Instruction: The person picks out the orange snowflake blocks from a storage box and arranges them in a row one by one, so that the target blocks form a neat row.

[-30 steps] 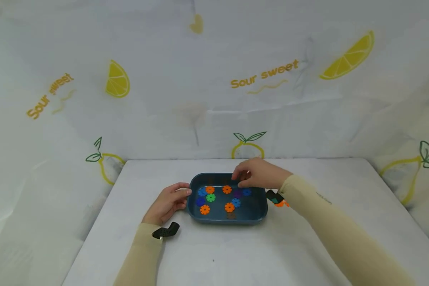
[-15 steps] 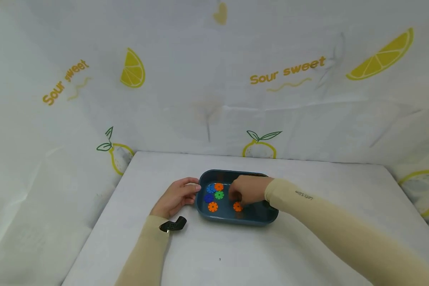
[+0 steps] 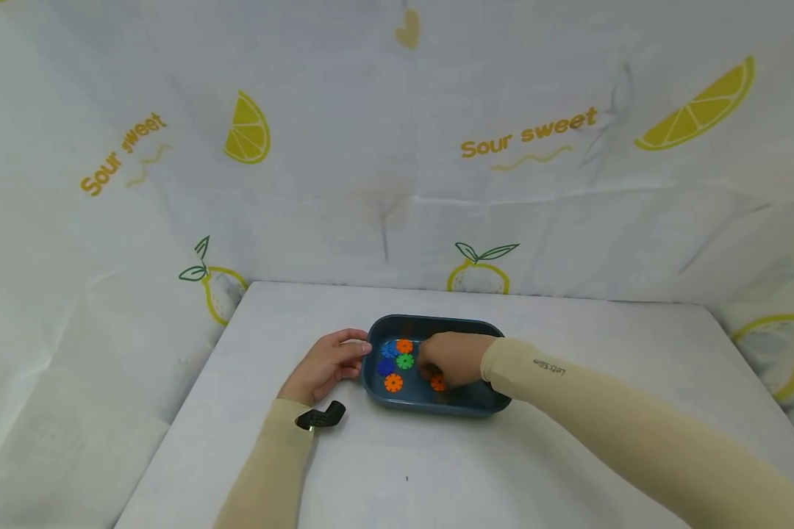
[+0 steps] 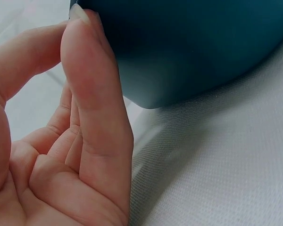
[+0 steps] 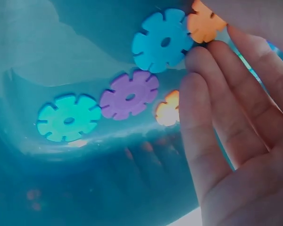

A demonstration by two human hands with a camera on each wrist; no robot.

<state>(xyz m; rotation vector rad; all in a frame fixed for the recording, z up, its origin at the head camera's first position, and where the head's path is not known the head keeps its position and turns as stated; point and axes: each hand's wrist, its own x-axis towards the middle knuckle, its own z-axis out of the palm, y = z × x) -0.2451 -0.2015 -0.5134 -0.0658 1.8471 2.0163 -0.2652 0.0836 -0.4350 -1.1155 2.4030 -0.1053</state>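
A dark blue tray (image 3: 400,402) stands on the white table with several flat notched plastic discs in it. My left hand (image 3: 324,366) pinches its left rim, the thumb (image 4: 89,70) showing at the edge in the left wrist view. My right hand (image 3: 455,358) reaches down among the discs. Beside its fingers (image 5: 198,127) lie a blue disc (image 5: 158,42), a purple disc (image 5: 132,96), a turquoise disc (image 5: 68,120) and an orange disc (image 5: 203,23) partly covered by the thumb. The index fingertip is hidden, so I cannot tell whether the right hand pinches a disc.
At the tray's left end lie a green disc (image 3: 405,361), a dark blue disc (image 3: 387,367) and a front orange disc (image 3: 393,383). The white table (image 3: 384,470) extends around the tray. Behind stands a white cloth (image 3: 344,147) with lemon prints.
My right hand has come down from above the tray's back into it, then shifted slightly left. Its sleeve now covers the orange piece seen outside the tray's right end. The left hand keeps its hold.
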